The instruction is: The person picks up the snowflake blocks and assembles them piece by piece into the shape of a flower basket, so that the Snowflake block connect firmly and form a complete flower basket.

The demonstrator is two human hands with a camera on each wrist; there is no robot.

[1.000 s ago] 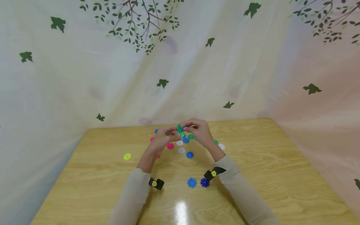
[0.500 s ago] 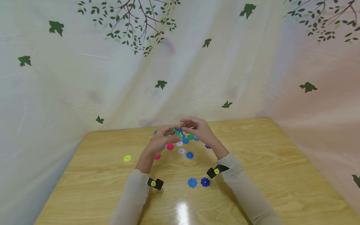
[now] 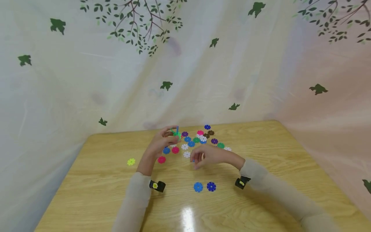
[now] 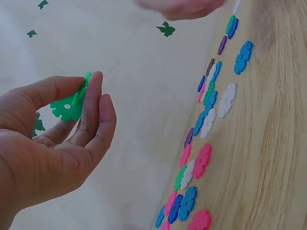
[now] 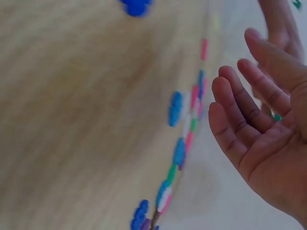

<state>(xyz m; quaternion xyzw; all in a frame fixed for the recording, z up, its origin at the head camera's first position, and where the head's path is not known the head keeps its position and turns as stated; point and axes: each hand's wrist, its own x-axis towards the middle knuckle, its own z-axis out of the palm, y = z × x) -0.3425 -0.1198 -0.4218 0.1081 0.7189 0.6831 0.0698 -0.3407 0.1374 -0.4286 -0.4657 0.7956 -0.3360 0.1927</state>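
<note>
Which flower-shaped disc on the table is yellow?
The yellow disc lying alone, left of the left forearm; the other discs on the table are blue, pink, white, green, purple or brown.

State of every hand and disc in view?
Left hand: pinching green disc
Green disc: held above table
Right hand: empty, fingers bent
Yellow disc: flat, apart from others
Front light blue disc: flat, loose
Front dark blue disc: flat, loose
Far discs: scattered, some overlapping
</note>
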